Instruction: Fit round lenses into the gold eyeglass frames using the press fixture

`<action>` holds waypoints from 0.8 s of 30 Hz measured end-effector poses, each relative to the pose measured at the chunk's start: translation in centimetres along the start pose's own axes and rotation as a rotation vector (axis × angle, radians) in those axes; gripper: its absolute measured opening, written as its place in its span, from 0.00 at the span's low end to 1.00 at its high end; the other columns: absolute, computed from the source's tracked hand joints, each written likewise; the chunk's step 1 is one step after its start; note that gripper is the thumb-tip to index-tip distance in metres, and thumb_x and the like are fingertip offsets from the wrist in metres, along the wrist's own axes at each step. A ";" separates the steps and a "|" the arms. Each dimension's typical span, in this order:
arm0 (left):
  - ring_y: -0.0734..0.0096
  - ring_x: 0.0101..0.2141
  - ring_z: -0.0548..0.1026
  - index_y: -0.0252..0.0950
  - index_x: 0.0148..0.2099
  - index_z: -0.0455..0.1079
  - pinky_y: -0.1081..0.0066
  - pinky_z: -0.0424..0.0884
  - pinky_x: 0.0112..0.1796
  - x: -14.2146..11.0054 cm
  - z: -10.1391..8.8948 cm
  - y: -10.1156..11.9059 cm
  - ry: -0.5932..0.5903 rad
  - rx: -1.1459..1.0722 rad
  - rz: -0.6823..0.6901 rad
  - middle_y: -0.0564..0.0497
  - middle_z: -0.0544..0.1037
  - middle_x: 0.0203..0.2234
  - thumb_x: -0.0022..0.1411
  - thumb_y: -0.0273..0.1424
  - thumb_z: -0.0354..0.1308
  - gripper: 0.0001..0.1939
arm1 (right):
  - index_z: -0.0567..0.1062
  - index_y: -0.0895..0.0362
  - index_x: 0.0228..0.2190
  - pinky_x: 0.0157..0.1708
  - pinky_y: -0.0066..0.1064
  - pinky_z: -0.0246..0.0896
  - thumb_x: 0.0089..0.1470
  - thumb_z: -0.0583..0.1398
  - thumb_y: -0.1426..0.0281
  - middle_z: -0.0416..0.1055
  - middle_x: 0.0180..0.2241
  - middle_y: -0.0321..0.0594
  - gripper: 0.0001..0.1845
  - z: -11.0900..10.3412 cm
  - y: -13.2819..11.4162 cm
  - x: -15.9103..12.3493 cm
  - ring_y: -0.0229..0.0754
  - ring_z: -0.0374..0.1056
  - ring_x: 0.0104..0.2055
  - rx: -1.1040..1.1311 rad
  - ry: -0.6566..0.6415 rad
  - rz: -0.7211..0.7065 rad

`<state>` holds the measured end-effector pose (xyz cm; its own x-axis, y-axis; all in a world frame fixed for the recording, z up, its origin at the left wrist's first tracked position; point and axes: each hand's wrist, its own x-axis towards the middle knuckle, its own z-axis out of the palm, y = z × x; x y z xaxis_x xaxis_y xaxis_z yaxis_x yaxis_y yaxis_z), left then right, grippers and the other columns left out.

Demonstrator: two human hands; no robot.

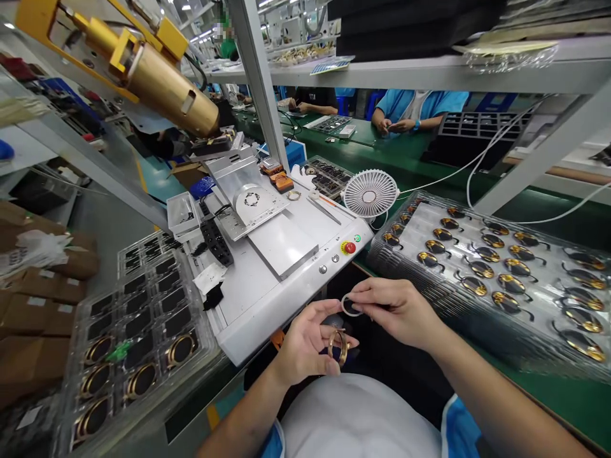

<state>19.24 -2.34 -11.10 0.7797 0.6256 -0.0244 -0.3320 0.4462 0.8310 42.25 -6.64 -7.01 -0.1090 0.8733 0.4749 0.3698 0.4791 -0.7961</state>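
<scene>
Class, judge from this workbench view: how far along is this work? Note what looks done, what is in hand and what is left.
Seemingly done: gold-rimmed rings sit in the lower cells of a plastic tray. In hand: the left hand holds a gold ring; the right hand holds a thin ring. Seemingly left: rows of gold-and-black coils in a clear tray.

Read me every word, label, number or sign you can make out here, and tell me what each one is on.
No text can be read with confidence.
White print on a co-worker's black shirt: too blurred to read.
White labels on the brown cartons: too small to read.
White control panel with the red button: no legible markings.
</scene>
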 end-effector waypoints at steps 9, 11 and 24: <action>0.61 0.42 0.84 0.38 0.60 0.75 0.69 0.76 0.44 -1.1 -1.2 -1.0 0.117 -0.104 0.010 0.43 0.84 0.43 0.41 0.38 0.82 0.42 | 0.74 0.56 0.33 0.45 0.35 0.68 0.63 0.60 0.73 0.74 0.45 0.47 0.05 0.9 0.3 2.7 0.46 0.72 0.47 -0.046 -0.206 0.084; 0.61 0.42 0.83 0.38 0.60 0.75 0.68 0.75 0.45 -1.2 -1.5 -1.0 0.161 -0.080 0.039 0.42 0.85 0.41 0.43 0.39 0.81 0.42 | 0.71 0.55 0.32 0.40 0.34 0.68 0.63 0.59 0.70 0.76 0.38 0.44 0.06 1.1 1.3 5.3 0.45 0.73 0.40 -0.029 -0.155 0.225; 0.51 0.51 0.82 0.46 0.69 0.64 0.62 0.79 0.47 -4.0 -1.8 -0.3 0.260 0.350 0.232 0.37 0.69 0.65 0.51 0.35 0.78 0.46 | 0.69 0.54 0.35 0.27 0.30 0.59 0.55 0.67 0.65 0.68 0.19 0.30 0.12 3.7 5.2 10.6 0.42 0.69 0.24 -0.141 0.230 0.663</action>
<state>15.22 -3.82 -12.22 0.5329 0.8421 0.0828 -0.2487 0.0623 0.9666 39.64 5.42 -7.55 0.3713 0.9284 -0.0132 0.4081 -0.1759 -0.8958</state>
